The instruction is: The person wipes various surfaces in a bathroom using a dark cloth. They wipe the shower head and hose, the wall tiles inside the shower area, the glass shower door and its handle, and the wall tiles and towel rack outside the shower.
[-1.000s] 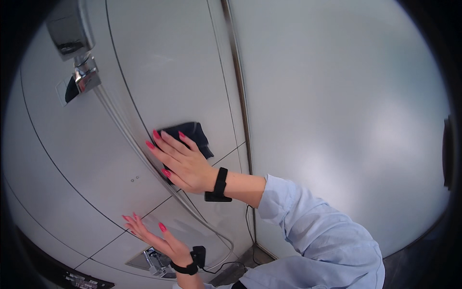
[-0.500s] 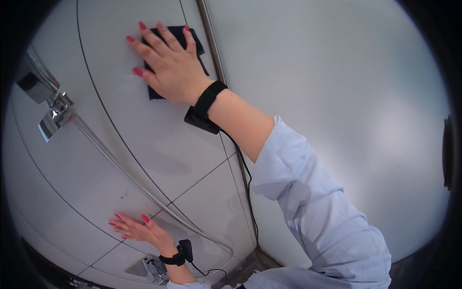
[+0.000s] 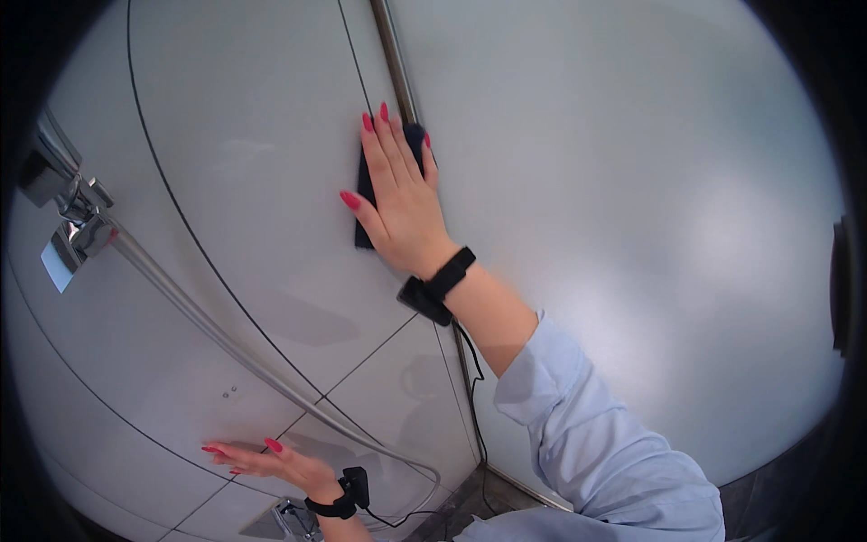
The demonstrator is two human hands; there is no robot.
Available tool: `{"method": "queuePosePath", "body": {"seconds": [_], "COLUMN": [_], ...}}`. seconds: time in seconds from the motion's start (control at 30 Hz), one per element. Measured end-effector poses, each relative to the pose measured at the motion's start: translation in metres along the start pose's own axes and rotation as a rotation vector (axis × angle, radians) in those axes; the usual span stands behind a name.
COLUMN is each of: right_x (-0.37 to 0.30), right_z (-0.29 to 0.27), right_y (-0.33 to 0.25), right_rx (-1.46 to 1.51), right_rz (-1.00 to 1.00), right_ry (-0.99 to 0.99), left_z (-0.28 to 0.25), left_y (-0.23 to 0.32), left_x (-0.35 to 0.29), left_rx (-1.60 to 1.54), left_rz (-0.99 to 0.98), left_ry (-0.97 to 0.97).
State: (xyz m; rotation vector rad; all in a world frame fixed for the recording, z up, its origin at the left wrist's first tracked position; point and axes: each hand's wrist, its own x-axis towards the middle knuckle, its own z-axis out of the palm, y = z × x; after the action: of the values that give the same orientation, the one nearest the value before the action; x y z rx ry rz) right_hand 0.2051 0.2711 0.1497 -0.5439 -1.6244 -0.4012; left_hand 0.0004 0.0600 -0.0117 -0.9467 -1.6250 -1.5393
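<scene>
My right hand [image 3: 404, 200] lies flat with outstretched fingers on a dark cloth [image 3: 365, 206], pressing it to the light tiled wall [image 3: 271, 181] beside the metal edge strip [image 3: 396, 59]. Much of the cloth is hidden under the palm; a bit of it shows past the fingers onto the strip. Lower left, my left hand [image 3: 287, 465] is open and empty, its fingers stretched out toward the wall. Whether they touch the tiles I cannot tell. Each wrist wears a black strap with a small black device and a cable.
A chrome shower holder [image 3: 86, 212] is at the left, and a silver hose [image 3: 217, 339] runs from it down across the tiles. Below my left hand is a chrome fitting [image 3: 293, 519]. A frosted pale panel [image 3: 614, 181] fills the right side. Dark floor [image 3: 479, 506] shows at the bottom.
My right hand and the cloth have moved right and down along the wall to the metal strip, and the fingers are closer together. My left hand is slightly lower.
</scene>
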Motion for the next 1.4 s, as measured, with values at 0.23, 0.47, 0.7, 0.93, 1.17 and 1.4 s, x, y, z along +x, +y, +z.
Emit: {"method": "queuePosePath", "body": {"seconds": [0.23,0.47,0.7,0.93,1.17,1.4], "right_x": [-0.085,-0.180,-0.288,-0.215,-0.147,-0.224], "right_z": [0.010,0.024,0.043,0.045,0.064,0.066], "right_y": [-0.002,0.010,-0.003,-0.060,-0.173,-0.155], "right_rx": [0.020,0.022,0.053,0.165,0.256,0.287], "right_rz": [0.063,0.110,0.200,0.340,-0.041,-0.528], "right_ry": [-0.129,-0.161,-0.249,-0.104,-0.205,-0.296], "left_z": [-0.005,0.001,-0.007,-0.034,-0.065,-0.060], "left_y": [-0.007,-0.005,-0.009,0.003,-0.028,-0.042], "left_x": [-0.002,-0.003,-0.003,-0.001,0.003,0.013], "left_rx": [0.094,0.142,0.219,0.097,0.051,0.126], "left_rz": [0.028,0.086,0.061,0.074,0.039,0.103], "left_ry": [-0.002,-0.021,-0.055,-0.183,-0.169,-0.166]}}
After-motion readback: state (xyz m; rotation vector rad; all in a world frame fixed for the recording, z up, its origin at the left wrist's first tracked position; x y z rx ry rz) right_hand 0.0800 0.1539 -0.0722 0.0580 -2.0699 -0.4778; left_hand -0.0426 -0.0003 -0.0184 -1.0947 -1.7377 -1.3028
